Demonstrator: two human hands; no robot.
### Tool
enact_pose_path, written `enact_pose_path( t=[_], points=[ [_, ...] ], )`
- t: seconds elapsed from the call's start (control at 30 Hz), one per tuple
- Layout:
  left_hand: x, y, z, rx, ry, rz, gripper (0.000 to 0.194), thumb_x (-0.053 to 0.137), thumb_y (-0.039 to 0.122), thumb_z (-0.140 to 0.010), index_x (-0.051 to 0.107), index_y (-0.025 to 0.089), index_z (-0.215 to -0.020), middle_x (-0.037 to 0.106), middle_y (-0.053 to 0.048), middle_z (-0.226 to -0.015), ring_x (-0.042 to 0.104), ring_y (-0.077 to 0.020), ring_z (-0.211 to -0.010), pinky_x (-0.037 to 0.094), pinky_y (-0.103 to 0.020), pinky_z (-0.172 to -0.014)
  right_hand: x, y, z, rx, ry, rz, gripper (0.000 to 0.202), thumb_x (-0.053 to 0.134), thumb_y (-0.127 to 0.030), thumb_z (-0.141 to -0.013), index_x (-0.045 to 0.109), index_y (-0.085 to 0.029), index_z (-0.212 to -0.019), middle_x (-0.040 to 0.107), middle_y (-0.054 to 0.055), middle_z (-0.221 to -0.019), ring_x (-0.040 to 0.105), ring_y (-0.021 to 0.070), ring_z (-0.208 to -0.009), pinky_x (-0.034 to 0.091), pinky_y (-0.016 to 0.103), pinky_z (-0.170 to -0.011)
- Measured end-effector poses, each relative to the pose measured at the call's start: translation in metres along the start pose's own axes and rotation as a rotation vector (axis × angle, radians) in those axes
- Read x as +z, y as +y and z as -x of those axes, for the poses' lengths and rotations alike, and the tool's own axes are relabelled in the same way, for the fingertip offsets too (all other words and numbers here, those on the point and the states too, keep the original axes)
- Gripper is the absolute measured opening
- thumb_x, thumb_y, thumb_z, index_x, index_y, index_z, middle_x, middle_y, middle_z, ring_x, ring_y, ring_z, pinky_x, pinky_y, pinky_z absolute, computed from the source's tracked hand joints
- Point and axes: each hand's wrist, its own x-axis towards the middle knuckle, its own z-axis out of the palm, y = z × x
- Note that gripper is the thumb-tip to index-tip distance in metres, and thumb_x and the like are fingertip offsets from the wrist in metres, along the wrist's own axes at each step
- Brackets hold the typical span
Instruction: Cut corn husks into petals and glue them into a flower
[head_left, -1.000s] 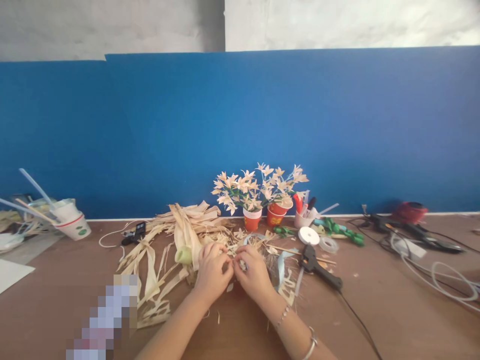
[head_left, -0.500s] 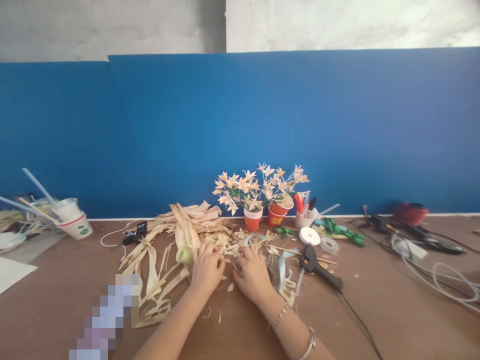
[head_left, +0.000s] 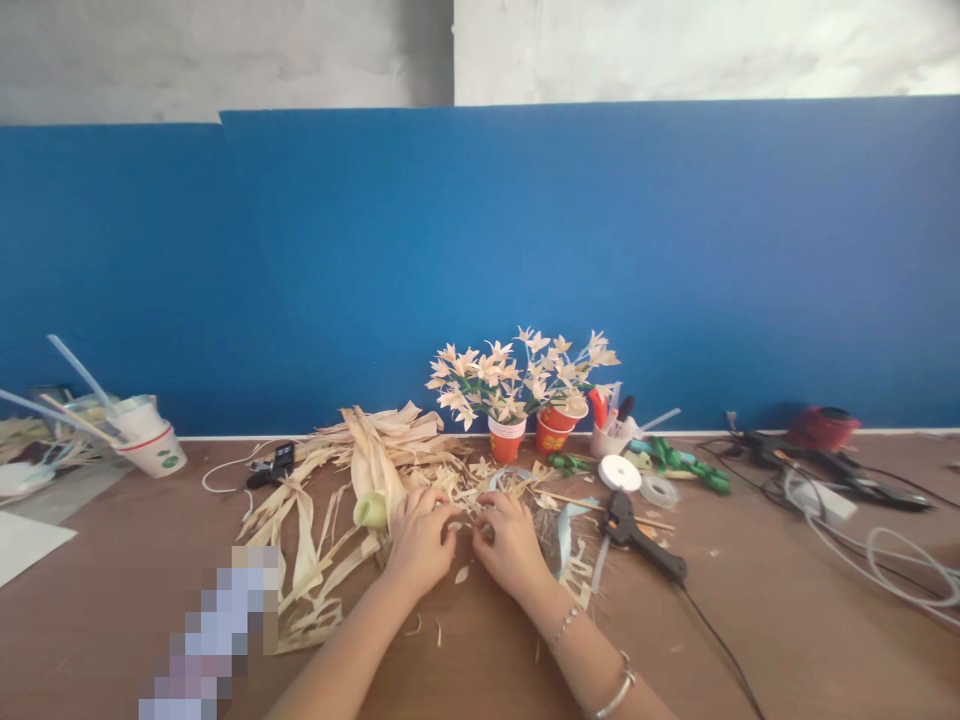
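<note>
My left hand [head_left: 421, 540] is over the front of the scrap pile, its fingers curled toward the thumb. Facing it a short gap away, my right hand [head_left: 511, 545] is curled the same way. Whatever their fingertips pinch is too small to make out. Pale cut pieces of husk [head_left: 450, 488] lie just beyond the fingers, and one small petal-shaped piece [head_left: 461, 575] rests on the table between my wrists. Left of my left hand are a light green roll of tape [head_left: 370, 510] and long dried corn husks [head_left: 304, 540].
Husk flowers [head_left: 495, 370] stand in a red paper cup [head_left: 507, 440] at the back. A black glue gun [head_left: 641, 540], a white spool [head_left: 619, 472] and a clear tape roll [head_left: 659, 490] lie to the right. Cables [head_left: 877, 550] sprawl farther right; a white cup [head_left: 154, 450] tilts at left.
My left hand has shifted slightly right and its fingers have moved a little. My right hand has turned slightly, its fingers still curled. The other things stay where they were.
</note>
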Motion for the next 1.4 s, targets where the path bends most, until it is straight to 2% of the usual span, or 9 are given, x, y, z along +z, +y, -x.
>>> enact_pose_path(
  t=[0.23,0.6,0.83,1.2,1.4],
  points=[
    [-0.0026,0.0048,-0.0014,0.051,0.001,0.083,0.012,0.058,0.015,-0.074,0.066,0.024,-0.074,0.06,-0.005,-0.095,0.05,-0.0243,-0.098,0.039,-0.041,-0.084,0.0002,-0.0015,0.0001,0.008,0.034,-0.195,0.012,0.055,-0.008,-0.069,0.06,-0.02,-0.07,0.062,0.007,-0.099,0.055,0.0235,-0.097,0.038,0.038,-0.086],
    [-0.0054,0.0059,-0.002,0.063,-0.003,0.146,0.013,0.056,0.017,-0.076,0.065,0.023,-0.072,0.06,-0.004,-0.093,0.051,-0.0234,-0.097,0.04,-0.041,-0.083,0.0033,0.0044,-0.0018,0.05,0.054,-0.414,0.011,0.056,-0.009,-0.069,0.059,-0.019,-0.069,0.061,0.007,-0.097,0.056,0.0204,-0.095,0.041,0.034,-0.087],
    [-0.0056,0.0055,-0.0027,0.028,-0.004,0.169,0.013,0.056,0.02,-0.078,0.067,0.024,-0.071,0.061,-0.005,-0.093,0.051,-0.0236,-0.095,0.041,-0.042,-0.083,-0.0001,0.0045,-0.0019,0.034,0.057,-0.431,0.01,0.057,-0.013,-0.074,0.063,-0.019,-0.071,0.062,0.006,-0.096,0.057,0.0199,-0.095,0.042,0.034,-0.087],
    [-0.0042,0.0067,-0.0029,0.004,0.025,0.209,0.012,0.057,0.017,-0.074,0.067,0.023,-0.07,0.06,-0.004,-0.091,0.052,-0.0224,-0.095,0.042,-0.039,-0.085,-0.002,0.0018,-0.0019,0.062,0.044,-0.427,0.011,0.057,-0.015,-0.074,0.06,-0.019,-0.064,0.062,0.006,-0.091,0.057,0.0198,-0.091,0.041,0.033,-0.086],
    [-0.0035,0.0071,-0.004,-0.012,0.022,0.284,0.011,0.059,0.013,-0.072,0.064,0.022,-0.07,0.06,-0.004,-0.09,0.053,-0.0218,-0.095,0.041,-0.038,-0.085,-0.0005,0.0027,-0.0016,0.078,0.029,-0.504,0.011,0.056,-0.015,-0.074,0.06,-0.018,-0.064,0.063,0.007,-0.091,0.057,0.0197,-0.092,0.041,0.033,-0.087]
  ],
)
